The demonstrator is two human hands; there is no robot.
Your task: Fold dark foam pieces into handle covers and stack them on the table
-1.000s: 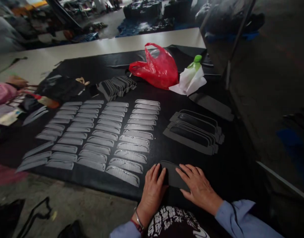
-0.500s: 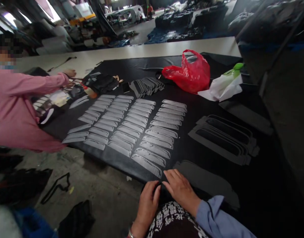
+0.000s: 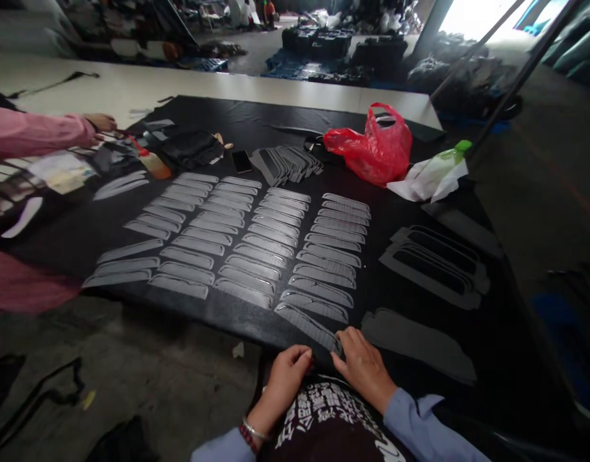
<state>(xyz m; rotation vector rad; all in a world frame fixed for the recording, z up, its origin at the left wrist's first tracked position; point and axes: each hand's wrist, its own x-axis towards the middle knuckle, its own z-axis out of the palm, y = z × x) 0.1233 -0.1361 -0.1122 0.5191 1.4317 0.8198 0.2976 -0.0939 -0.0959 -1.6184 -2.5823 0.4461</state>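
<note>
Several rows of thin grey strips (image 3: 269,248) with dark curved edges lie on a black-covered table (image 3: 247,321). My right hand (image 3: 365,364) is at the near end of the closest strip (image 3: 308,323) in the right-hand row, its thumb and fingertips pressed around the strip's end. Just left of it, at the table's near edge, my left hand (image 3: 286,378) has thumb and fingers pressed together; anything between them is too small to make out. To the right of my right hand rests a larger flat grey piece (image 3: 420,343).
Dark frame-shaped pieces (image 3: 437,266) lie at the right. Farther back are a red plastic bag (image 3: 384,147), a white-and-green bag (image 3: 434,173), a fanned grey stack (image 3: 285,163), a phone (image 3: 242,162) and a bottle (image 3: 154,165). A person's pink sleeve (image 3: 35,131) reaches in at the left.
My right hand has come onto the end of the nearest strip. My left hand's fingers have closed together, farther from my right hand. The view has turned somewhat to the right.
</note>
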